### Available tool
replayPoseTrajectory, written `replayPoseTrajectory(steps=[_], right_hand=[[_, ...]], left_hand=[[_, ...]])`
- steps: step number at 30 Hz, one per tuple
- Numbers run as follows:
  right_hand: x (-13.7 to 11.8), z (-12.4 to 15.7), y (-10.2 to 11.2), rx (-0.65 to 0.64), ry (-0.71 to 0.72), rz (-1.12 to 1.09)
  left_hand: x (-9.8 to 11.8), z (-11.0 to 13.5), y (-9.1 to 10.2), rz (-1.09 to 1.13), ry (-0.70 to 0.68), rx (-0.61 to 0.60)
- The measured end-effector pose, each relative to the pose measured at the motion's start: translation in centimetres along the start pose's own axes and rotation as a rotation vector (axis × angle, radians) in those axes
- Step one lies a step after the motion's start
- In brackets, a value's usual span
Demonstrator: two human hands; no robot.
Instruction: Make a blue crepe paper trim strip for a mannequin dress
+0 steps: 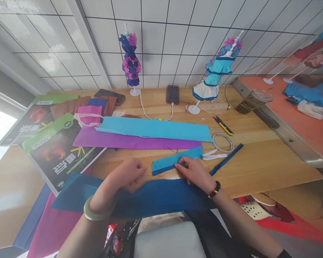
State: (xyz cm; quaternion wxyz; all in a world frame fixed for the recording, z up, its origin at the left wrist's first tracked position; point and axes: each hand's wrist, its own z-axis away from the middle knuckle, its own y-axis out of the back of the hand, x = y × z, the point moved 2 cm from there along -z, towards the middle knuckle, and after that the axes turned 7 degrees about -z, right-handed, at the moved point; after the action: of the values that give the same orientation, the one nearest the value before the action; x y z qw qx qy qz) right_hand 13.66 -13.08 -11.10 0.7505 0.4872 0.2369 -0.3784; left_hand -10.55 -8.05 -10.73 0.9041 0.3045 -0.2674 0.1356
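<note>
My right hand (192, 171) pinches a narrow dark blue strip (222, 163) against the lower edge of a short light blue crepe-like strip (177, 157). The dark strip borders that edge and seems to run on under my hand to the right. My left hand (130, 172), fingers curled together, hovers left of the light blue strip, apart from it; nothing shows in its fingers. Below both hands a wide dark blue sheet (161, 199) lies along the table's front edge, partly hidden by my left forearm.
Long light blue (153, 127) and purple (134, 141) strips lie behind. A tape roll (223, 142), a yellow-black cutter (223, 126) and a cup (253, 102) are on the right. Magazines (67, 154) cover the left. Two small dresses on stands (131, 62) (214, 75) and a phone (110, 96) are at the back.
</note>
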Motion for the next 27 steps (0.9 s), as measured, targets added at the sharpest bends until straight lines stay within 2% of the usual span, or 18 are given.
replayPoseTrajectory(steps=[3,6,9,12,19,23,27], right_hand=[[0.1,0.0,0.0,-0.006,-0.002,-0.01],[0.1,0.0,-0.1,-0.005,0.0,-0.007],[-0.1,0.0,-0.1,0.002,0.008,0.005],[-0.2,0.0,-0.1,0.007,0.015,0.003],[-0.3,0.1,0.1,0.007,0.021,0.006],[-0.4,0.1,0.2,0.001,0.018,0.003],[-0.4,0.1,0.2,0.0,0.017,-0.002]], left_hand=[[0.6,0.3,0.7,-0.015,-0.069,0.121],[2.0,0.6,0.3,-0.013,-0.276,0.241],[3.4,0.8,-1.0,-0.006,-0.453,0.24],[4.2,0.7,-2.1,-0.059,-0.541,0.224],[3.7,-0.4,-1.9,-0.12,-0.466,0.412],[3.4,-0.9,-1.6,-0.366,-0.432,0.476],[3.6,-1.1,-1.6,-0.536,-0.474,0.463]])
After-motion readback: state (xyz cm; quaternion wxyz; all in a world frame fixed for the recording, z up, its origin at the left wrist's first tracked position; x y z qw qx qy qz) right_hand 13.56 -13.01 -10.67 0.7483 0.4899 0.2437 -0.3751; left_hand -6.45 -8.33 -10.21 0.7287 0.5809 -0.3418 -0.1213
